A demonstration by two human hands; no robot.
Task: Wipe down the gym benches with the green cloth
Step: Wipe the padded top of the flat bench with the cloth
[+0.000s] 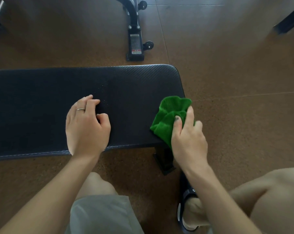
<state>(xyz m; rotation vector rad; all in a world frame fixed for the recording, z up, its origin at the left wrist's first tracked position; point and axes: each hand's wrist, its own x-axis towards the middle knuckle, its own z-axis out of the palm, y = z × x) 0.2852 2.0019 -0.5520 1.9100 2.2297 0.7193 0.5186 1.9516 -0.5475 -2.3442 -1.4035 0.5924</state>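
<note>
fingers [178, 123] of the right hand [188, 137] pinch the bunched green cloth [169, 115] at the black padded bench's [41, 98] right end, left hand [85, 125] loosely curled on it; wiping leftward seems next.

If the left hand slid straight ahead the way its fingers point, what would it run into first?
Probably nothing on the pad. The left hand rests on the bench, fingers aimed at its far edge, over bare pad. Beyond that edge lies floor, then a black equipment frame, though depth is uncertain.

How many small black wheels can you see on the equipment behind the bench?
2: one wheel at the top beside the curved black frame, another wheel lower, right of the frame's base. More may be hidden.
</note>
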